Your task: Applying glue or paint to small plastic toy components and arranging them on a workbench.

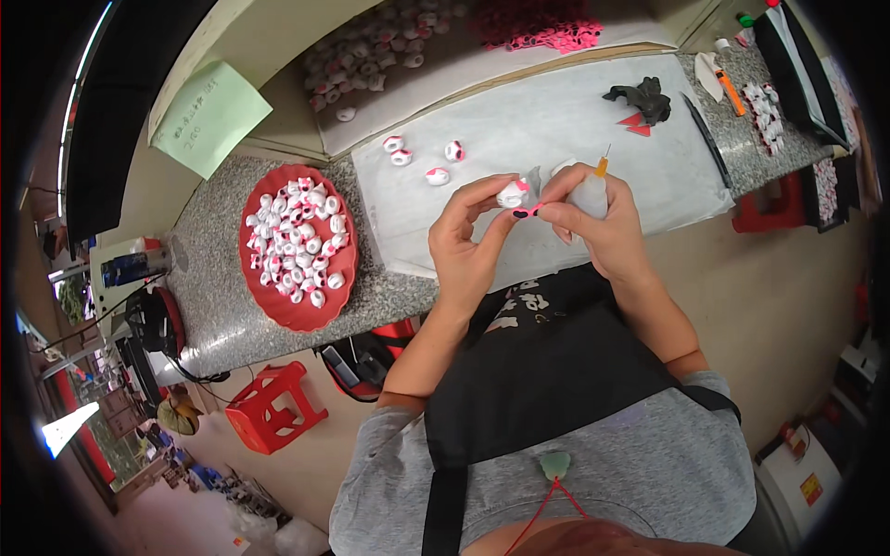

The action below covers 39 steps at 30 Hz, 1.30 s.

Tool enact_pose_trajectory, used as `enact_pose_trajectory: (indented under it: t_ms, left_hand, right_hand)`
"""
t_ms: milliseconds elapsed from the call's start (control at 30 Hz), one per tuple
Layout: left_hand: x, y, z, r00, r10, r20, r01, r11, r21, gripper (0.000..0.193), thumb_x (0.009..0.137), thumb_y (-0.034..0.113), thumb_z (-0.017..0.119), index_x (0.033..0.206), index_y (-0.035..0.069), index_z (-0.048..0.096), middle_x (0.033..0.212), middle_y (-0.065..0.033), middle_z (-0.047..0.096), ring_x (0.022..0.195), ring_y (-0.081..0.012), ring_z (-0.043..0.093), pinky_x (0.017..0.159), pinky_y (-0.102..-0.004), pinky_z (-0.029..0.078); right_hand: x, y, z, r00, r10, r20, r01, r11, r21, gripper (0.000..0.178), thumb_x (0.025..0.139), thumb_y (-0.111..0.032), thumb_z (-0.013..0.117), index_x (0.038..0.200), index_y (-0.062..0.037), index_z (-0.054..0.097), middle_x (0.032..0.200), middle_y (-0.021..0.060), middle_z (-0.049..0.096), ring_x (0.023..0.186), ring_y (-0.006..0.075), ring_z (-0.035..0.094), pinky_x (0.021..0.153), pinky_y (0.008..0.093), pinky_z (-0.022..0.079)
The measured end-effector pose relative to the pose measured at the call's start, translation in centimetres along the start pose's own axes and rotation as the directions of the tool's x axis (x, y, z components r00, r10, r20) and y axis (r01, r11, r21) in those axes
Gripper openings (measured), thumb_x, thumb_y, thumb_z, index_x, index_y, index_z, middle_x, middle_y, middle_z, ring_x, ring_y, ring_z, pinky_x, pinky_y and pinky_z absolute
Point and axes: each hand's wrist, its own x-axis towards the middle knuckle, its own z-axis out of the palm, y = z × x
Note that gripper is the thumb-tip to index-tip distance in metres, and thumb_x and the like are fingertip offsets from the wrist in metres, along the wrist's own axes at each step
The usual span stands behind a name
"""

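Note:
My left hand [461,243] pinches a small white figure with pink patches [513,194] between thumb and fingers. Beside it, the fingertips of my right hand [607,227] grip a small pink and black piece [526,213], close to my left thumb. The same right hand also keeps a whitish glue bottle [588,196] in its palm, its orange needle tip [602,167] pointing up and away. Under both hands lies a white paper sheet [528,120]. On its left part rest several white and pink figures [437,176]. Another white thing is partly hidden behind my right fingers.
To the left, a red scalloped plate [252,289] holds many similar figures. A shelf [445,88] behind carries more figures and a heap of pink pieces [565,35]. Crumpled black material [647,97], red triangles [638,130], a dark slim tool [705,139] and an orange-handled cutter [731,93] lie right.

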Motion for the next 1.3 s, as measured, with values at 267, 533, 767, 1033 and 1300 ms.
enact_pose_trajectory:
  t_ms: [267, 533, 767, 1033, 1300]
  left_hand:
    - [0.0, 0.7, -0.3, 1.000, 0.024, 0.017, -0.025, 0.999, 0.027, 0.030, 0.066, -0.010, 0.056, 0.095, -0.003, 0.047, 0.100, -0.0152, 0.050, 0.090, -0.0179, 0.050, 0.074, -0.0243, 0.042]
    - [0.1, 1.7, -0.8, 0.983, -0.176, 0.058, 0.184, 0.897, -0.402, 0.023, 0.069, -0.009, 0.052, 0.092, -0.004, 0.050, 0.100, -0.0147, 0.049, 0.094, -0.0176, 0.048, 0.081, -0.0279, 0.039]
    - [-0.2, 1.4, -1.1, 0.988, -0.076, 0.135, 0.125, 0.906, -0.404, 0.024, 0.069, -0.009, 0.052, 0.093, -0.004, 0.050, 0.099, -0.0142, 0.049, 0.095, -0.0183, 0.047, 0.083, -0.0278, 0.038]
    - [-0.7, 1.4, -1.6, 0.987, -0.061, 0.149, 0.109, 0.935, -0.338, 0.023, 0.068, -0.007, 0.056, 0.090, -0.004, 0.052, 0.095, -0.0142, 0.053, 0.092, -0.0195, 0.050, 0.079, -0.0282, 0.039]
    - [-0.8, 1.5, -1.7, 0.984, -0.069, 0.165, 0.124, 0.928, -0.352, 0.022, 0.069, -0.005, 0.056, 0.091, -0.004, 0.052, 0.092, -0.0132, 0.054, 0.090, -0.0183, 0.051, 0.079, -0.0274, 0.039]
  right_hand:
    - [0.4, 0.5, 0.3, 1.000, -0.003, -0.026, 0.002, 0.999, -0.055, 0.007, 0.067, 0.001, 0.057, 0.068, 0.0002, 0.050, 0.067, 0.0048, 0.049, 0.050, 0.0067, 0.040, 0.042, 0.0192, 0.030]
    - [0.3, 0.3, 0.7, 0.995, -0.097, 0.022, 0.099, 0.992, -0.081, 0.023, 0.065, 0.001, 0.058, 0.084, -0.0002, 0.047, 0.069, 0.0048, 0.049, 0.051, 0.0067, 0.041, 0.041, 0.0180, 0.031]
    - [0.4, 0.6, 0.9, 0.991, -0.042, 0.130, 0.052, 0.996, -0.074, 0.028, 0.064, 0.002, 0.058, 0.092, 0.0025, 0.051, 0.075, 0.0070, 0.050, 0.055, 0.0087, 0.045, 0.043, 0.0190, 0.036]
    - [0.0, 0.5, 1.1, 0.986, -0.039, 0.159, 0.044, 0.999, -0.029, 0.021, 0.067, -0.002, 0.060, 0.088, 0.0009, 0.055, 0.069, 0.0037, 0.053, 0.058, 0.0060, 0.046, 0.046, 0.0176, 0.037]
    - [-0.5, 0.7, 1.4, 0.991, -0.075, 0.112, 0.080, 0.996, -0.046, 0.022, 0.068, -0.003, 0.061, 0.088, 0.0013, 0.055, 0.071, 0.0047, 0.053, 0.058, 0.0069, 0.048, 0.048, 0.0182, 0.038]
